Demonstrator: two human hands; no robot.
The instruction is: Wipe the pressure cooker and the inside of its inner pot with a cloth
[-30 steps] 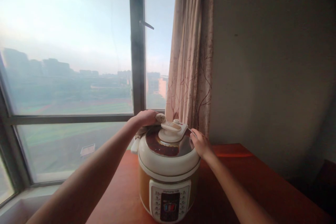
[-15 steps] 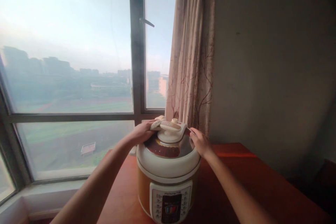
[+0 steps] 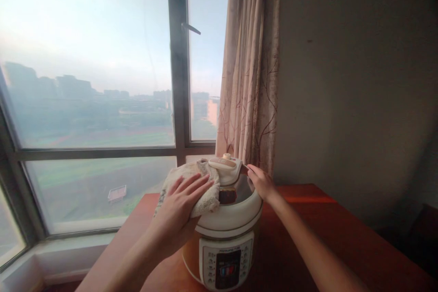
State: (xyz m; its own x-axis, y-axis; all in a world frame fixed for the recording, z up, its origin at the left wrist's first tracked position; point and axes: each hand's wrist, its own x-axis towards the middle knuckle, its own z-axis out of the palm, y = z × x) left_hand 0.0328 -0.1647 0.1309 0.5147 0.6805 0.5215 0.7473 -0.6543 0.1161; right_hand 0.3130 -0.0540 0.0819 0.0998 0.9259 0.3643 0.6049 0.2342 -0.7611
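Observation:
An electric pressure cooker (image 3: 227,232) with a cream lid, a brown top plate and a front control panel stands on a reddish wooden table (image 3: 308,246). A beige cloth (image 3: 205,191) lies over the left side of the lid. My left hand (image 3: 181,205) rests flat on this cloth, fingers stretched out and spread. At the lid's right rim, my right hand (image 3: 262,182) touches the edge with fingers curled. The lid's cream handle (image 3: 226,166) sits between the two hands.
A large window (image 3: 92,100) with a dark frame fills the left, with a sill below it. A patterned curtain (image 3: 249,64) hangs just behind the cooker. A grey wall (image 3: 359,91) runs along the right and far side of the table.
My left hand has come from the back of the lid forward to its front left, pulling the cloth along and spreading flat on it. The right hand has stayed at the rim.

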